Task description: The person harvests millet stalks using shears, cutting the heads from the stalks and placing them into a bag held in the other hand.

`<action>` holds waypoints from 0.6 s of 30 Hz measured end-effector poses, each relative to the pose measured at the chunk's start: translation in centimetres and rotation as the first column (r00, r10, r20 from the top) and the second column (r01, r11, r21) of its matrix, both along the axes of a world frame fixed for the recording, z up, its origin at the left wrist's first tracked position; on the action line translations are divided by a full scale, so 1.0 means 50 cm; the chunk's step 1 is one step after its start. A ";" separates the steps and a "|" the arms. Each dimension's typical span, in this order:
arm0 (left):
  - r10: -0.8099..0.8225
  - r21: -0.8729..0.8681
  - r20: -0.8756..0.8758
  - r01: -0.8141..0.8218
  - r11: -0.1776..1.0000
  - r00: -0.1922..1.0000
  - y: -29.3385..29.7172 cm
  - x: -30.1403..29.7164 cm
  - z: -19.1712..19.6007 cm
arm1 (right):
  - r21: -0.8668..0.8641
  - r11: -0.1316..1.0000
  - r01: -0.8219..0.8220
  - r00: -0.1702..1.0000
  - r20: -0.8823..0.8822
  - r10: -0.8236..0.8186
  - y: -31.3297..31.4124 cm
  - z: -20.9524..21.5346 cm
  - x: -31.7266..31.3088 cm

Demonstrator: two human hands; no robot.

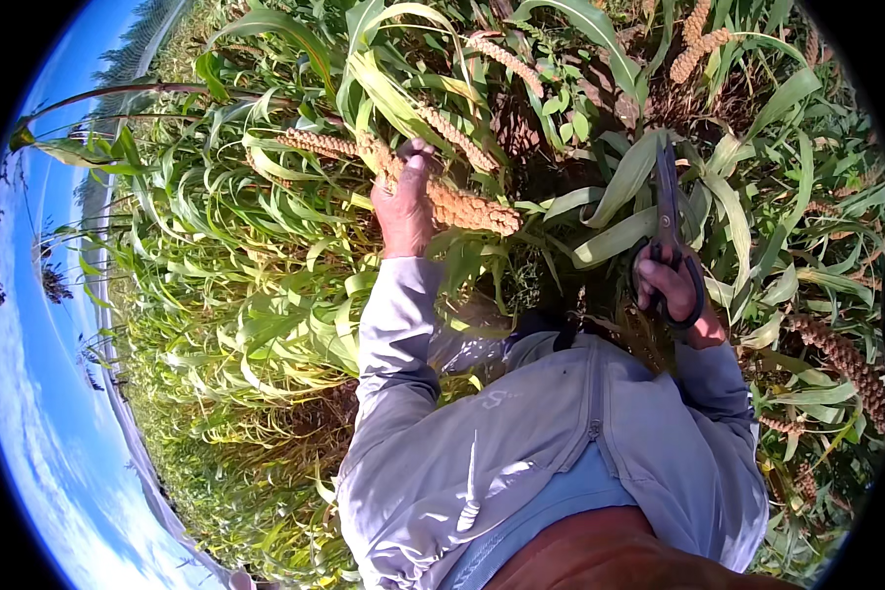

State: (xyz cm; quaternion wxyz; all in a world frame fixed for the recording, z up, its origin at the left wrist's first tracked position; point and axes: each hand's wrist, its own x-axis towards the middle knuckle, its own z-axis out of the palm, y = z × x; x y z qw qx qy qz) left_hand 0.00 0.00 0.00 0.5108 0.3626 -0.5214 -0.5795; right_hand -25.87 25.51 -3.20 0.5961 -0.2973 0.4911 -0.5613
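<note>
My left hand (pixel 404 208) is closed around golden-tan millet heads. One thick millet head (pixel 474 211) sticks out to the right of the fist, and a thinner one (pixel 317 144) extends to its left. Further right, my right hand (pixel 671 287) grips black-handled scissors (pixel 667 192) by the finger loops. Their dark blades point away from me and look closed, beside a broad pale-green leaf (pixel 627 182). The scissors are well apart from the millet in my left hand. Just beyond the left fist hangs another millet head (pixel 457 138).
Dense green millet plants (pixel 265 285) surround me, leaves crossing around both hands. More heads droop at the far right (pixel 700 54) and near right (pixel 846 369). A long bent stalk (pixel 138 88) arches at the left. Brown soil (pixel 610 93) shows between plants ahead.
</note>
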 end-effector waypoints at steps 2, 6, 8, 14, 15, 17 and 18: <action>0.053 0.104 0.236 -0.079 0.991 0.970 -0.021 -0.029 -0.021 | 0.071 0.997 -0.036 0.996 -0.076 0.041 -0.030 0.023 0.021; -0.007 0.058 -0.120 0.014 0.998 0.993 -0.083 -0.074 -0.089 | 0.025 0.987 -0.161 0.920 -0.359 0.160 -0.141 0.060 0.085; -0.100 0.066 -0.329 0.129 0.989 0.939 -0.062 -0.073 -0.041 | 0.081 0.988 -0.135 0.899 -0.410 0.156 -0.193 0.093 0.108; -0.277 0.088 -0.265 0.309 0.947 0.923 -0.064 0.021 -0.056 | 0.104 0.936 -0.338 0.446 -0.858 0.256 -0.373 0.066 0.107; -0.311 0.057 -0.235 0.332 0.942 0.921 -0.071 0.037 -0.064 | 0.124 0.926 -0.355 0.377 -0.888 0.264 -0.398 0.080 0.123; -0.290 0.144 -0.126 0.306 0.941 0.949 -0.070 0.063 -0.068 | 0.128 0.927 -0.352 0.345 -0.903 0.256 -0.437 0.103 0.158; -0.290 0.141 -0.090 0.300 0.943 0.953 -0.078 0.078 -0.069 | 0.132 0.934 -0.332 0.285 -0.930 0.233 -0.455 0.108 0.172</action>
